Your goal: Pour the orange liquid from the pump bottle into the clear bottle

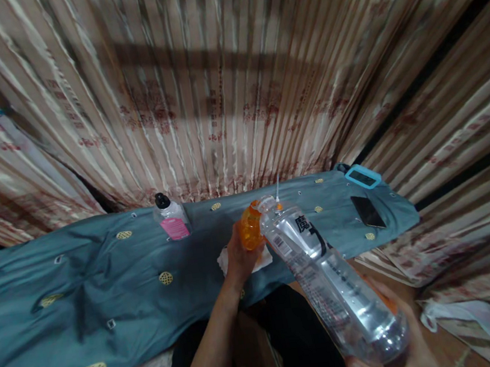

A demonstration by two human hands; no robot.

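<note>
Our right hand [400, 347] grips the base of a clear bottle [331, 280], tilted, mouth touching the small orange bottle [250, 226] held by our left hand [239, 257] over the blue cloth [81, 285]. Pouring step, we judge; next calls for steadier tilt.
</note>
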